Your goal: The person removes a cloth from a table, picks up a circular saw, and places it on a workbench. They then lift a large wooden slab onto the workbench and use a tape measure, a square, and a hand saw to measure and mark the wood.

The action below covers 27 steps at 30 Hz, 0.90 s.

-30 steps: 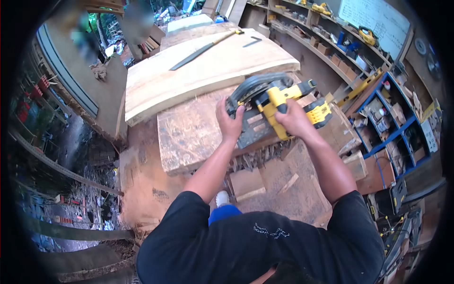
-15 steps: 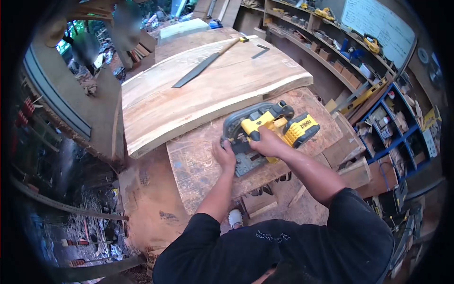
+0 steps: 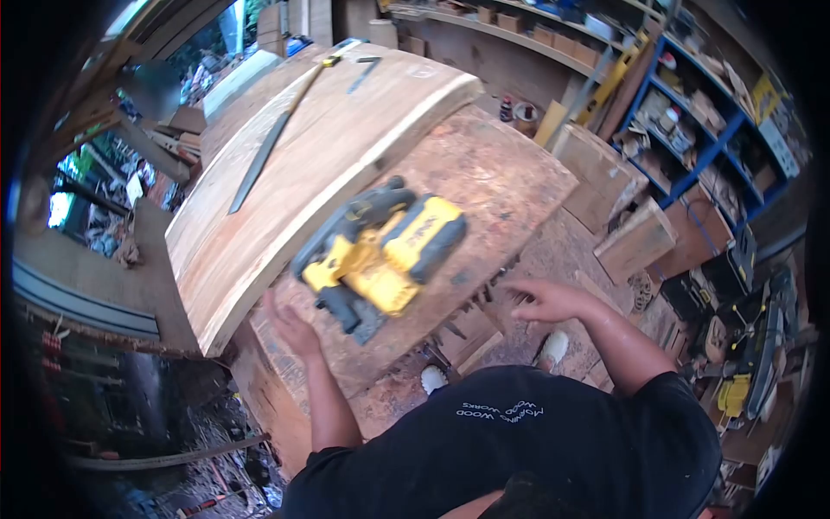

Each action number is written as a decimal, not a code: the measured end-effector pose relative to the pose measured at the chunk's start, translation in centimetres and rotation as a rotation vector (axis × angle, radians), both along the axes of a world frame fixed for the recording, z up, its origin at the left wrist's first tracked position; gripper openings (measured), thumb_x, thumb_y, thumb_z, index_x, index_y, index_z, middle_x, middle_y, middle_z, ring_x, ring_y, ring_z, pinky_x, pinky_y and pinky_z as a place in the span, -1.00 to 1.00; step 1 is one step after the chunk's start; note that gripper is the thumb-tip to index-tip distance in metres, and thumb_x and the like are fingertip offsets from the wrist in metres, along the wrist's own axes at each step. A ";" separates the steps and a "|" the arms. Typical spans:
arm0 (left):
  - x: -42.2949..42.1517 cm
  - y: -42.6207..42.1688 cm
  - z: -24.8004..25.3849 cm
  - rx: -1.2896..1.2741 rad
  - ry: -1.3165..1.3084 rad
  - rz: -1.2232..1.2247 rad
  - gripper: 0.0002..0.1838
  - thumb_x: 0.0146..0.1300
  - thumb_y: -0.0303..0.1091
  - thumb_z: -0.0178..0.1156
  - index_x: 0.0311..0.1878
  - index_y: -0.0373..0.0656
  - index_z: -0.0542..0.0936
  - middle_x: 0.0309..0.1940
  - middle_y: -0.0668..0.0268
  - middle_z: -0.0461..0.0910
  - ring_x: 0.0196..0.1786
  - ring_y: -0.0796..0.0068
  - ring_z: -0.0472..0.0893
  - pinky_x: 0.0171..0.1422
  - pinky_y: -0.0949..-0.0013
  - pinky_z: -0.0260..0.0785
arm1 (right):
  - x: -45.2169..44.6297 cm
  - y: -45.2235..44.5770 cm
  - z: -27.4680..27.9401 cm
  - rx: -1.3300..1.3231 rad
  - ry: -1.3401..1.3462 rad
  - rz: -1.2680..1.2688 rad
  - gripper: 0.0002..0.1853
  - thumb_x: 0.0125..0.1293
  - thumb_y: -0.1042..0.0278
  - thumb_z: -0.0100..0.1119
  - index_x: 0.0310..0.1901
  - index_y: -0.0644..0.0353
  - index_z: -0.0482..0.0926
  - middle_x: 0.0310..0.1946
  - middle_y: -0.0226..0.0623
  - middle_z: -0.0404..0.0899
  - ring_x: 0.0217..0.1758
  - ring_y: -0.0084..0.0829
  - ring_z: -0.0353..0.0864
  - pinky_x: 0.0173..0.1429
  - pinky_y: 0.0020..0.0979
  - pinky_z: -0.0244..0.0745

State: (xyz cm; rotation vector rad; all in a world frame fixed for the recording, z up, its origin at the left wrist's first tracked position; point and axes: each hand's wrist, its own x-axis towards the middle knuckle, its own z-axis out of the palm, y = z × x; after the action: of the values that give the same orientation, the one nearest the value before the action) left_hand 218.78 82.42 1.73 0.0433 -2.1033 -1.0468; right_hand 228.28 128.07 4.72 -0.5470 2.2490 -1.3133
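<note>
A yellow and black cordless circular saw lies on the worn wooden workbench, slightly blurred. My left hand is over the bench's near left part, fingers extended, between the saw and the slab's edge, holding nothing. To the right of the saw, off the bench's near edge, my right hand hangs with its fingers apart and nothing in it. Behind the saw rests a thick wooden slab with a curved edge. On top of the slab lie a long-bladed hand tool and a small angled metal piece.
A blue shelf unit with compartments stands to the right, beside leaning boards. Tool cases and another yellow power tool lie at the right. Wall shelves run along the back. My shoes show below the bench edge.
Both hands have let go of the circular saw. My right hand has drawn away to the right, my left hand to the left. The view has turned, and the saw now sits at another angle.
</note>
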 end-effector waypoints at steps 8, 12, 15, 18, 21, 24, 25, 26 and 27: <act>-1.9 25.1 13.3 -0.252 0.019 -0.283 -0.53 0.33 -0.25 0.07 0.26 -0.21 0.38 0.30 0.02 0.33 0.39 0.14 0.28 0.44 0.19 0.07 | 1.0 24.5 -6.9 -0.090 0.047 -0.388 -0.38 0.21 0.24 0.26 0.30 0.15 0.33 0.05 0.01 0.52 0.08 -0.21 0.54 0.18 -0.28 0.42; -6.3 38.0 11.2 -0.558 -0.277 -0.390 -0.40 0.20 -0.09 0.25 0.28 -0.07 0.39 0.40 -0.02 0.16 0.44 -0.01 0.17 0.45 0.10 0.07 | 0.6 31.6 -4.8 -0.093 0.064 -0.420 -0.37 0.18 0.29 0.28 0.29 0.18 0.33 0.06 0.02 0.51 0.10 -0.22 0.53 0.18 -0.29 0.41; -9.2 43.0 7.6 -0.602 -0.434 -0.450 -0.34 0.15 0.01 0.28 0.29 -0.02 0.39 0.41 -0.06 0.12 0.46 -0.07 0.12 0.47 0.08 0.05 | -1.0 35.8 -5.6 -0.125 0.081 -0.401 -0.35 0.18 0.29 0.28 0.30 0.19 0.32 0.08 0.01 0.50 0.10 -0.23 0.53 0.19 -0.29 0.40; -12.0 44.9 4.5 -0.618 -0.613 -0.443 -0.28 0.11 0.10 0.29 0.31 0.02 0.38 0.42 -0.10 0.09 0.47 -0.08 0.09 0.48 0.07 0.03 | -4.2 38.2 -6.0 -0.075 0.083 -0.347 -0.34 0.18 0.29 0.28 0.32 0.19 0.30 0.10 0.00 0.49 0.11 -0.23 0.53 0.19 -0.29 0.40; -15.2 45.7 2.0 -0.618 -0.704 -0.353 -0.24 0.08 0.15 0.29 0.32 0.05 0.38 0.42 -0.13 0.06 0.47 -0.07 0.08 0.49 0.06 0.00 | -8.0 40.1 -4.7 -0.088 0.074 -0.242 -0.32 0.17 0.29 0.29 0.32 0.18 0.28 0.10 -0.01 0.50 0.11 -0.24 0.53 0.19 -0.30 0.41; -19.5 46.0 -0.1 -0.507 -0.730 -0.238 -0.24 0.09 0.17 0.27 0.31 0.03 0.38 0.43 -0.13 0.04 0.47 -0.09 0.07 0.50 0.06 -0.01 | -12.8 43.8 -5.1 -0.065 0.062 -0.171 -0.32 0.18 0.29 0.29 0.33 0.17 0.28 0.13 -0.04 0.48 0.12 -0.23 0.51 0.18 -0.28 0.41; -21.8 45.8 -1.1 -0.527 -0.691 -0.169 -0.24 0.09 0.18 0.26 0.32 0.03 0.37 0.43 -0.12 0.04 0.48 -0.08 0.05 0.49 0.01 -0.02 | -14.7 45.5 -5.4 -0.060 0.037 -0.179 -0.32 0.18 0.30 0.29 0.33 0.16 0.28 0.13 -0.04 0.47 0.12 -0.23 0.51 0.18 -0.28 0.42; -24.2 45.7 -2.3 -0.545 -0.657 -0.106 -0.24 0.10 0.19 0.25 0.33 0.03 0.36 0.44 -0.11 0.03 0.49 -0.08 0.03 0.48 -0.04 -0.03 | -16.9 47.2 -5.7 -0.038 0.035 -0.153 -0.32 0.18 0.30 0.29 0.33 0.16 0.28 0.13 -0.04 0.47 0.12 -0.23 0.51 0.18 -0.28 0.42; -26.9 45.9 -3.0 -0.517 -0.666 -0.097 -0.24 0.10 0.19 0.25 0.33 0.03 0.36 0.44 -0.11 0.03 0.49 -0.08 0.03 0.48 -0.04 -0.03 | -19.2 49.1 -6.1 -0.051 -0.023 -0.191 -0.32 0.19 0.31 0.29 0.34 0.16 0.28 0.13 -0.04 0.46 0.11 -0.24 0.51 0.17 -0.29 0.43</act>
State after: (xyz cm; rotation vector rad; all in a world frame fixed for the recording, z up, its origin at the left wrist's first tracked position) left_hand 191.91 128.35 -1.28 0.0383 -2.9529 -0.5419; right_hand 209.05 177.13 -1.36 -0.3385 2.3001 -1.4655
